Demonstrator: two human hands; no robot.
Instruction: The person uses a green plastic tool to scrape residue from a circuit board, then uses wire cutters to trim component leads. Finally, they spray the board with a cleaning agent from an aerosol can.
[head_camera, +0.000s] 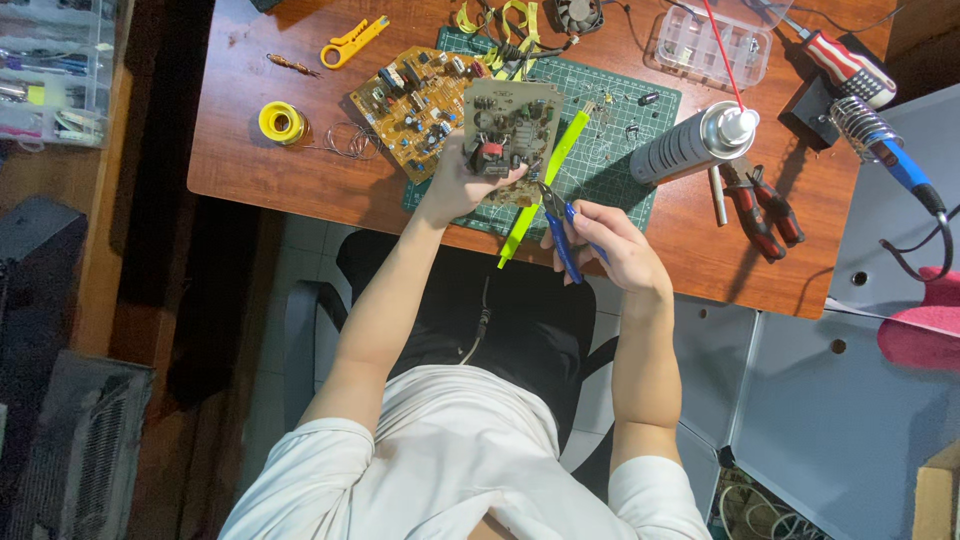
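My left hand holds a small beige circuit board upright above the green cutting mat, gripping its lower left edge. My right hand grips blue-handled cutters, whose jaws point up at the board's lower right edge. A yellow-green tool lies slantwise on the mat between my hands.
On the wooden desk lie a larger orange circuit board, a yellow solder spool, a yellow wire stripper, a spray can, red pliers, a screwdriver, a blue soldering iron and a clear parts box.
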